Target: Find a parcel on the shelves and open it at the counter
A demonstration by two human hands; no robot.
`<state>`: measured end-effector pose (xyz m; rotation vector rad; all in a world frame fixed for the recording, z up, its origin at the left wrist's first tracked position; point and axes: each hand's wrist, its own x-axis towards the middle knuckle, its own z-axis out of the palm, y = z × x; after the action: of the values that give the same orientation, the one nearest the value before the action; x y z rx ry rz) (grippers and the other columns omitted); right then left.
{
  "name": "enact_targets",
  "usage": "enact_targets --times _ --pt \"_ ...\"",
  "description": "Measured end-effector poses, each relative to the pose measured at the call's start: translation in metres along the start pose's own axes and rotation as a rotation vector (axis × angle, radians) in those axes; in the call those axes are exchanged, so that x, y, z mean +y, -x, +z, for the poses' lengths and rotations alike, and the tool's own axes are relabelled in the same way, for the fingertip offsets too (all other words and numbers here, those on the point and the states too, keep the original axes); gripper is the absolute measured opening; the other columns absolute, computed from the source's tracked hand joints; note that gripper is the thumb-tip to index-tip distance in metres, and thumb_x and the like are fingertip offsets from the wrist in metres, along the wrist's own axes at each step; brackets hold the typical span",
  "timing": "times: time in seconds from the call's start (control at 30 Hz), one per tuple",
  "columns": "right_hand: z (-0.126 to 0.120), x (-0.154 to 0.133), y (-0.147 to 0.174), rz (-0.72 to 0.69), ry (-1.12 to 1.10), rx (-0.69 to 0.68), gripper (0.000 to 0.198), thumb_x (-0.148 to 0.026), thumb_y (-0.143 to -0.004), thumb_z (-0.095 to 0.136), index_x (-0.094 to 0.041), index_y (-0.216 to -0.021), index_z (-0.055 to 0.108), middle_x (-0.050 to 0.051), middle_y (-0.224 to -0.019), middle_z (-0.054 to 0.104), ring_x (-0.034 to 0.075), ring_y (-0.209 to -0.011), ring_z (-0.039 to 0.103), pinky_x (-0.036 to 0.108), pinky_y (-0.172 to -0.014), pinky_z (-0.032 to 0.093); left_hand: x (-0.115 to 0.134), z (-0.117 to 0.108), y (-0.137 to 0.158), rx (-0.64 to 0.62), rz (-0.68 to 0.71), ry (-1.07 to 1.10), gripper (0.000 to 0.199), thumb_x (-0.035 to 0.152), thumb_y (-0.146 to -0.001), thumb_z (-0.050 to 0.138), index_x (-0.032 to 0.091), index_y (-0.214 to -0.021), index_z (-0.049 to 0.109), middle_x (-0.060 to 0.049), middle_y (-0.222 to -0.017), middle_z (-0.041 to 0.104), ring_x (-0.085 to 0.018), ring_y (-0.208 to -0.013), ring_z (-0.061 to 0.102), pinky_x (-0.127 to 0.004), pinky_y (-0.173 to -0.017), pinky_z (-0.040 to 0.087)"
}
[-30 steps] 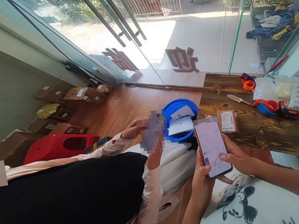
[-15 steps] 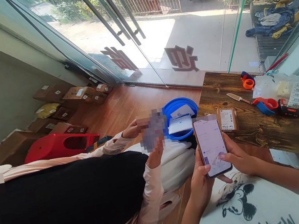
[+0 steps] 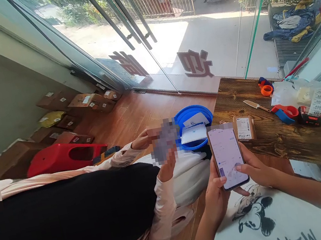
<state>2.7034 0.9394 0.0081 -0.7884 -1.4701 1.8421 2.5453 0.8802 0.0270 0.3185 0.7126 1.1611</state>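
Your left hand (image 3: pixel 215 194) and right hand (image 3: pixel 256 167) are both gripping a phone (image 3: pixel 226 151) in the head view. Screen's lit up, mostly pale white, thin dark border. Wood-grain bench (image 3: pixel 285 139) off to the right, glass doors (image 3: pixel 196 64) ahead, blue bin (image 3: pixel 191 110) near a co-worker (image 3: pixel 72 218). Phone's sandwiched between your two hands, right thumb on the lower screen.

Beyond the parcel (image 3: pixel 244 128), I could reach across bare tabletop (image 3: pixel 227 95). To the parcel's right I have open wood, until the knife (image 3: pixel 257 106) and red-and-blue rings (image 3: pixel 284 117) block me; left of it stands the blue bin (image 3: pixel 191 109), and nearer me than it, the phone (image 3: pixel 227 153).
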Motion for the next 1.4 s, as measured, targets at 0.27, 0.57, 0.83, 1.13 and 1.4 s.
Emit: enact_targets --times 0.27,0.57,0.83,1.13,1.4 --pt "0.0008 -0.0013 -0.0018 -0.017 0.016 0.03 0.039 -0.047 -0.093 0.061 -0.026 -0.124 0.05 0.003 -0.097 0.068 0.02 -0.084 0.066 0.033 -0.073 0.061 0.0001 0.0003 -0.0023 -0.006 0.0 -0.018 0.092 0.029 -0.074 0.068 0.04 -0.159 0.033 -0.007 -0.139 0.063 -0.032 -0.107 0.07 -0.039 -0.066 0.069" --pt "0.0003 -0.0033 -0.0025 -0.018 0.044 0.025 0.037 -0.045 -0.095 0.058 -0.026 -0.125 0.049 0.004 -0.102 0.069 0.02 -0.088 0.065 0.035 -0.08 0.059 0.0007 -0.0002 -0.0026 -0.004 0.008 -0.029 0.092 0.03 -0.074 0.068 0.039 -0.159 0.034 -0.007 -0.136 0.065 -0.032 -0.106 0.071 -0.037 -0.065 0.068" --pt "-0.0001 -0.0037 -0.0037 -0.037 0.061 0.036 0.047 -0.046 -0.095 0.06 -0.026 -0.135 0.045 0.004 -0.102 0.068 0.021 -0.088 0.064 0.036 -0.081 0.057 0.0006 -0.0014 -0.0024 -0.014 0.002 0.009 0.094 0.027 -0.076 0.067 0.042 -0.16 0.029 -0.007 -0.134 0.065 -0.031 -0.106 0.07 -0.04 -0.067 0.069" --pt "0.0005 -0.0048 -0.0032 -0.028 0.04 0.019 0.044 -0.042 -0.095 0.059 -0.026 -0.133 0.044 0.004 -0.101 0.067 0.021 -0.089 0.064 0.035 -0.081 0.058 0.0051 0.0034 -0.0007 0.045 -0.028 -0.02 0.095 0.03 -0.071 0.071 0.04 -0.158 0.034 -0.007 -0.136 0.066 -0.034 -0.109 0.07 -0.036 -0.064 0.068" --pt "-0.0002 -0.0031 -0.0026 -0.029 0.052 0.035 0.038 -0.041 -0.094 0.06 -0.026 -0.127 0.048 0.004 -0.105 0.066 0.02 -0.092 0.062 0.035 -0.084 0.057 -0.0004 -0.0037 -0.0013 0.009 -0.012 -0.013 0.088 0.028 -0.073 0.069 0.035 -0.155 0.038 -0.009 -0.138 0.063 -0.033 -0.114 0.066 -0.036 -0.065 0.069"
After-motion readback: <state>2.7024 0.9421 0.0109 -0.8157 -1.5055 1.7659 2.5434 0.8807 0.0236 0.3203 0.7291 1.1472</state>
